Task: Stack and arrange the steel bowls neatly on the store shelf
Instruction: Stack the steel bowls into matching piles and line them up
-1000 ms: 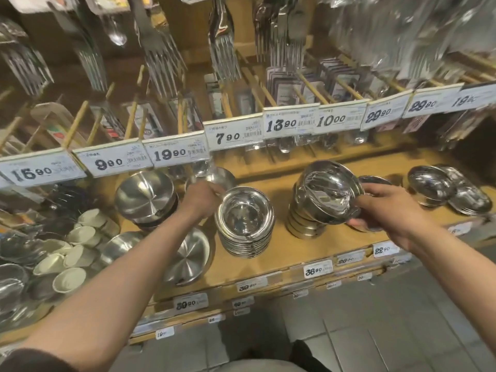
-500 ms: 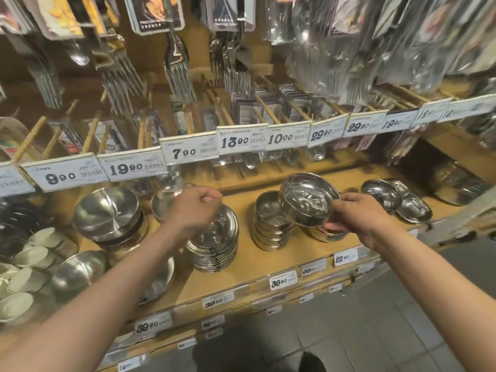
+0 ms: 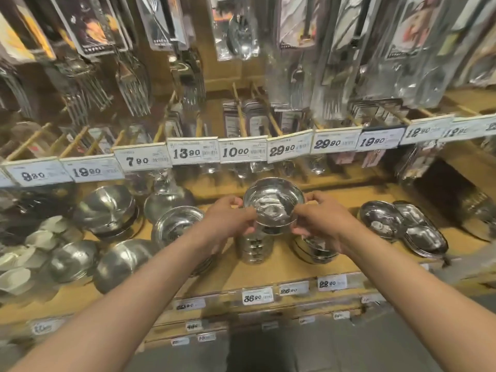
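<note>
Hands at frame centre: left hand at 9 o'clock and right hand at 3 o'clock pinch the rim of a steel bowl, held tilted above a bowl stack on the wooden shelf.

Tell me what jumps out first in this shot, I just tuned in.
A shiny steel bowl held up at centre, the left hand and right hand each with a grip on its rim, above a short bowl stack on the wooden shelf. A row of white price tags crosses above.
</note>
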`<state>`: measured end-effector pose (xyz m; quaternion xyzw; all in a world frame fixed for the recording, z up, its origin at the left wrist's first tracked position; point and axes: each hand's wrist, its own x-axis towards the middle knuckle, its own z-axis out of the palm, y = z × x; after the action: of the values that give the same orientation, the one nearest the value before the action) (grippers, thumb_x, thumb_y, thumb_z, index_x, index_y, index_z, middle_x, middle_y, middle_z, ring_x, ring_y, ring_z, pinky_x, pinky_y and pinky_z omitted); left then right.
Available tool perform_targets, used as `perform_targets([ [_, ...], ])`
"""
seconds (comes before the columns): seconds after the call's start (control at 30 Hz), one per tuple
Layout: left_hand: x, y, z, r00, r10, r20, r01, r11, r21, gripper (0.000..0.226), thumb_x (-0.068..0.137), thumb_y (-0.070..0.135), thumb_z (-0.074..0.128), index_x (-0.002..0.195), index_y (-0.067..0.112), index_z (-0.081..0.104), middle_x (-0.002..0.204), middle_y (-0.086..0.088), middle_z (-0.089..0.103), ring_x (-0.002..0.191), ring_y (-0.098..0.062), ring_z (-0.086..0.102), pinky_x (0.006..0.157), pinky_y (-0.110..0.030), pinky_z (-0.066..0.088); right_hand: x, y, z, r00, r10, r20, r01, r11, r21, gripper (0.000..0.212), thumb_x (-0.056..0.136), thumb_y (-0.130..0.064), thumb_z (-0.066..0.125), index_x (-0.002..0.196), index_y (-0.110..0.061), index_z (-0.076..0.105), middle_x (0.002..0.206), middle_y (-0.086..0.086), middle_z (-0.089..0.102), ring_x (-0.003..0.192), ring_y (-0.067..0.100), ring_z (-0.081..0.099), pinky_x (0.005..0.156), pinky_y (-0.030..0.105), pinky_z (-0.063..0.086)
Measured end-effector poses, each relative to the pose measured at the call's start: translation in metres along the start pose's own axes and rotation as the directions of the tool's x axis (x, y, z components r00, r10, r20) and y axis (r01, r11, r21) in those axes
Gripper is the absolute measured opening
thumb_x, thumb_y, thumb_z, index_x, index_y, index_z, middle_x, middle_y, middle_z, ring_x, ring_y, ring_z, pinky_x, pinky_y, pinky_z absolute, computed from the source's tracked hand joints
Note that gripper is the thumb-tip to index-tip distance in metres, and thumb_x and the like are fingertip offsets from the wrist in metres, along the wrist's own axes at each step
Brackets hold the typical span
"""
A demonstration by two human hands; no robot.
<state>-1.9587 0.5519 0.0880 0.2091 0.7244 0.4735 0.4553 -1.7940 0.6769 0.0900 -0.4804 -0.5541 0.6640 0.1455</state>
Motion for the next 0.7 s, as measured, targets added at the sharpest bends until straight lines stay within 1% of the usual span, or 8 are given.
perform_targets([
  [0.13,-0.002,0.008,0.028,0.998,-0.017,-0.058,0.014,0.999,-0.038,0.027,0.089,0.001,0.066,0.115,-0.004,0.058,0.092,-0.020,0.071,0.073,-0.023,0.069,0.069,-0.029,0.062,0.016,0.002,-0.028,0.998,0.007,0.058,-0.005,0.999,-0.036,0.018,0.087,-0.005,0.067,0.101,-0.011,0.057,0.097,0.021,0.075,0.070,0.027,0.077,0.049,0.024,0.057],
  [0.2,-0.003,0.009,0.042,0.997,-0.013,-0.079,0.009,0.999,-0.044,0.021,0.091,0.006,0.068,0.110,0.001,0.061,0.094,-0.019,0.074,0.070,-0.021,0.071,0.059,-0.025,0.059,0.023,0.005,-0.045,0.998,-0.011,0.065,0.015,0.998,-0.061,0.018,0.085,-0.004,0.068,0.101,-0.009,0.060,0.097,0.019,0.076,0.074,0.027,0.077,0.060,0.030,0.061],
  [0.27,-0.001,0.009,0.058,0.994,0.003,-0.109,-0.010,0.998,-0.058,0.017,0.093,0.011,0.069,0.106,0.003,0.063,0.098,-0.019,0.076,0.076,-0.022,0.073,0.061,-0.025,0.059,0.028,0.008,-0.063,0.998,-0.024,0.064,0.027,0.998,-0.057,0.019,0.085,-0.001,0.067,0.103,-0.005,0.063,0.093,0.017,0.076,0.073,0.026,0.077,0.072,0.038,0.063],
  [0.37,0.003,0.011,0.086,0.990,0.004,-0.141,-0.019,0.994,-0.108,0.015,0.094,0.016,0.070,0.100,0.005,0.062,0.101,-0.018,0.075,0.085,-0.027,0.076,0.071,-0.030,0.063,0.028,0.013,-0.092,0.998,-0.047,0.046,0.049,0.997,-0.056,0.018,0.084,-0.002,0.070,0.100,-0.008,0.067,0.087,0.011,0.077,0.066,0.020,0.075,0.064,0.034,0.063],
  [0.47,0.010,0.016,0.116,0.995,-0.006,-0.101,0.003,1.000,-0.030,0.021,0.095,0.020,0.068,0.104,0.002,0.061,0.106,-0.021,0.074,0.098,-0.034,0.074,0.087,-0.043,0.062,0.027,0.018,-0.123,0.998,-0.058,0.018,0.059,0.997,-0.051,0.015,0.084,-0.003,0.071,0.095,-0.013,0.071,0.087,0.011,0.078,0.070,0.021,0.075,0.064,0.033,0.063],
  [0.57,0.017,0.022,0.146,0.998,-0.006,-0.057,0.004,0.999,-0.032,0.013,0.094,0.012,0.068,0.101,0.008,0.059,0.100,-0.021,0.074,0.083,-0.029,0.077,0.077,-0.037,0.065,0.025,0.021,-0.154,0.998,-0.039,-0.040,0.037,0.998,-0.042,0.018,0.084,-0.002,0.069,0.098,-0.012,0.071,0.088,0.012,0.077,0.067,0.020,0.074,0.058,0.029,0.063],
  [0.63,0.024,0.027,0.167,1.000,-0.007,-0.008,0.006,1.000,-0.030,0.022,0.093,0.009,0.068,0.111,0.009,0.057,0.094,-0.018,0.074,0.070,-0.020,0.075,0.069,-0.031,0.065,0.023,0.025,-0.174,0.996,-0.033,-0.078,0.032,0.999,-0.014,0.017,0.085,0.001,0.068,0.097,-0.009,0.071,0.083,0.012,0.075,0.064,0.020,0.072,0.053,0.026,0.061],
  [0.7,0.037,0.031,0.189,0.998,-0.017,0.056,0.017,1.000,-0.009,0.033,0.091,0.007,0.069,0.122,0.009,0.057,0.100,-0.020,0.074,0.079,-0.024,0.076,0.081,-0.040,0.064,0.023,0.029,-0.196,0.990,-0.044,-0.133,0.045,0.999,0.007,0.017,0.084,0.003,0.068,0.096,-0.008,0.072,0.082,0.012,0.074,0.063,0.022,0.071,0.050,0.024,0.059],
])
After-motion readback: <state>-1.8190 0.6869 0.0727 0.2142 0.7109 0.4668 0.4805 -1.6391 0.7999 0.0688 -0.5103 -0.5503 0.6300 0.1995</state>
